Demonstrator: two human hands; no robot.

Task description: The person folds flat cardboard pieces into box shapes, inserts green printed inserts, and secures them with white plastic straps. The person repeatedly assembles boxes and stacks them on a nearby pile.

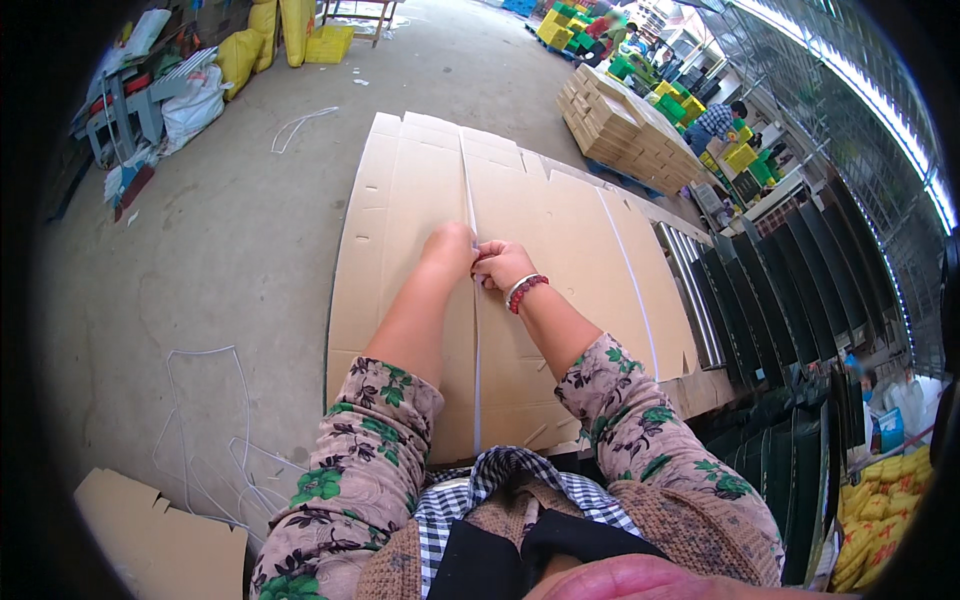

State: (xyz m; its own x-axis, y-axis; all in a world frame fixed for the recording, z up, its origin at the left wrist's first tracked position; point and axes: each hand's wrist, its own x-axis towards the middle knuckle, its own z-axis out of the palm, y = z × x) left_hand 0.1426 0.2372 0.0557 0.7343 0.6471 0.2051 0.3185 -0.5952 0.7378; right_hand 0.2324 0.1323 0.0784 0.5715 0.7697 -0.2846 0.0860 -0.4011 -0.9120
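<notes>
In front of me lies a stack of flat brown cardboard sheets (570, 230) with slots and cut edges. Two white straps cross it lengthwise. My left hand (450, 243) and my right hand (502, 266) meet over the left strap (478, 370), fingers closed and pinching it between them. The left fingertips are mostly hidden behind the wrist. The right strap (629, 268) lies flat over the cardboard, with neither hand on it. A red bead bracelet (526, 292) circles my right wrist.
Dark upright panels (790, 280) stand along the right beside metal rollers (690, 290). Loose white straps (240, 440) and a cardboard piece (165, 535) lie on the floor at left. Stacked cartons (630, 125) and a co-worker (717, 120) are at the far right.
</notes>
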